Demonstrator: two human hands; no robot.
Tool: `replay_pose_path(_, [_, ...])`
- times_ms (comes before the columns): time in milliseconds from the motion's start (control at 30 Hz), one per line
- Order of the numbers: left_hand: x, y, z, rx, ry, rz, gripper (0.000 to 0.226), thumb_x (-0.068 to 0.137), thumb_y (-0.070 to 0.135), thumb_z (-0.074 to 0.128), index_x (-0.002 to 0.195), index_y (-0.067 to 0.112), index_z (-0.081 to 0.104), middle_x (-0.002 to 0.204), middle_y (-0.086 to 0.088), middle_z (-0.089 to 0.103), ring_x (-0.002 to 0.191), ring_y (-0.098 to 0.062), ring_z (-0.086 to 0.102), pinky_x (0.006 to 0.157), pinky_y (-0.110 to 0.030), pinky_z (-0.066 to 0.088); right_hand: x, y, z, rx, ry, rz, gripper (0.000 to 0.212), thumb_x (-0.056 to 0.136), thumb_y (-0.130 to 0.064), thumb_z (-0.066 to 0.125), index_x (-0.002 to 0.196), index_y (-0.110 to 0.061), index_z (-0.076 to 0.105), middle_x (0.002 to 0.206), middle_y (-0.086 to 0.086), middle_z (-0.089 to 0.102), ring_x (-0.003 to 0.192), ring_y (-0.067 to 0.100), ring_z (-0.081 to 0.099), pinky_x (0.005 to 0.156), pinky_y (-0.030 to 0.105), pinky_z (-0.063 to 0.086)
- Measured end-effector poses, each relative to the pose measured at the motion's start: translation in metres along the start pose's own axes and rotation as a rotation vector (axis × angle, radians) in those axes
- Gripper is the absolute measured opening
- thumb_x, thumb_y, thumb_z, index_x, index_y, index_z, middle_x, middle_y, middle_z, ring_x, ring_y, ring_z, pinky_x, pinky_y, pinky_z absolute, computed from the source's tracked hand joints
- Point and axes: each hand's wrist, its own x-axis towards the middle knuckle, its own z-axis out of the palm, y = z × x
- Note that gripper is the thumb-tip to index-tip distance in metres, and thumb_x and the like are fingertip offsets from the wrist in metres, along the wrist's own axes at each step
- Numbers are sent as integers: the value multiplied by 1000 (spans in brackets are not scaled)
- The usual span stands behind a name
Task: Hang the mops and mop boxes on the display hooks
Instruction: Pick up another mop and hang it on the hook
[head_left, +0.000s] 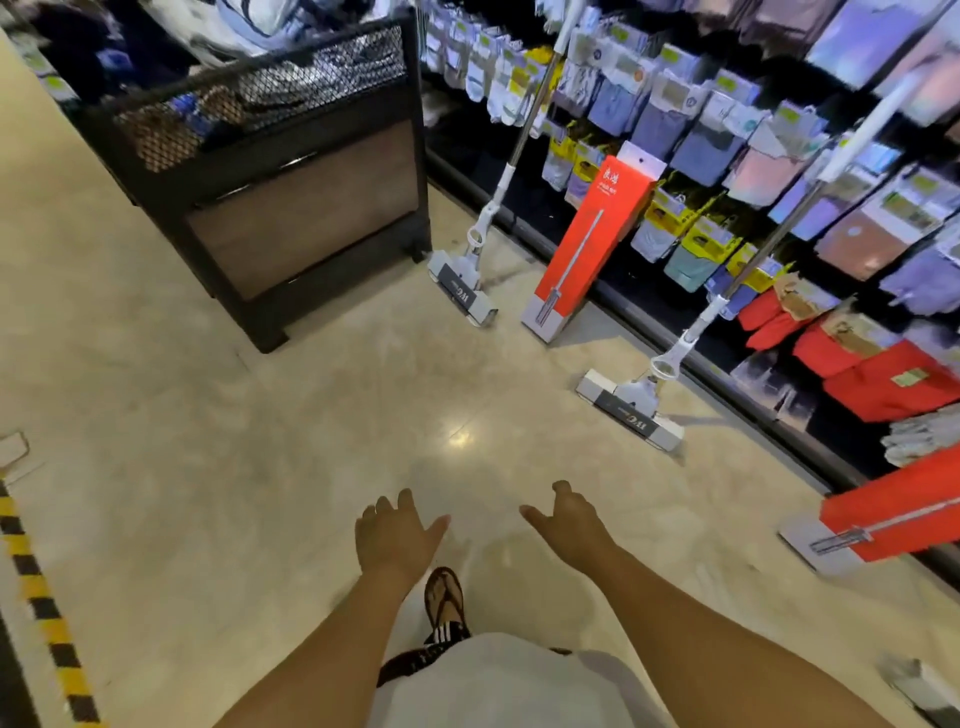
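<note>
An upright red mop box (587, 244) stands on the pale floor (260, 467) and leans back against the wall display of hanging packets (727, 156); its white hang tab is at the top. Just left of the box a white mop (498, 192) stands on its flat head, handle tilted against the same display. To the right of the box, and nearer the camera, a second mop (691, 332) stands the same way, its long handle slanting up over the packets. Farther right of the box, near the picture's edge, a second red mop box (893, 519) lies tilted at the foot of the display. Left of the upright box, beyond the first mop, is a dark mesh-topped bin (291, 171) with goods inside. Well in front of the box, both hands reach out above the floor, holding nothing: the left hand (395, 535) with fingers spread, the right hand (569, 519) loosely open, fingers slightly curled.
</note>
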Motion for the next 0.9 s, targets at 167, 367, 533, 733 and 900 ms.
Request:
replay_pose_path(167, [36, -7, -32, 42, 8, 11, 78, 91, 69, 32, 147, 14, 31, 137, -14, 49, 126, -30, 45, 105, -36, 35, 32, -53, -6, -59, -66, -77, 80, 96, -53, 49, 153, -7, 17, 150, 19, 37, 138, 32, 36, 110, 38, 35])
replay_pose_path(367, [80, 9, -57, 47, -42, 16, 77, 91, 70, 34, 145, 16, 34, 136, -12, 51, 124, -28, 47, 103, -35, 36, 85, -77, -36, -3, -78, -54, 79, 96, -53, 51, 151, -5, 21, 147, 19, 40, 134, 31, 41, 109, 38, 38])
replay_pose_path(533, [145, 38, -91, 34, -63, -26, 78, 90, 69, 36, 146, 16, 32, 139, -12, 48, 126, -28, 46, 103, -35, 36, 157, -88, -77, 33, -61, -1, 80, 95, -54, 52, 151, -5, 22, 146, 19, 42, 133, 34, 43, 108, 39, 40])
replay_pose_path(733, [271, 103, -166, 61, -30, -78, 79, 90, 70, 36, 148, 16, 30, 145, -13, 43, 130, -31, 43, 104, -36, 37, 280, -124, -157, 93, -68, 0, 75, 95, -51, 53, 148, -5, 25, 144, 19, 44, 132, 33, 43, 108, 39, 40])
replay_pose_path(900, [368, 199, -248, 10, 25, -23, 77, 90, 68, 39, 148, 18, 29, 148, -15, 38, 133, -33, 38, 107, -39, 34, 370, -157, -264, 61, -10, 1, 76, 95, -52, 53, 147, -3, 27, 144, 21, 43, 132, 39, 43, 104, 41, 41])
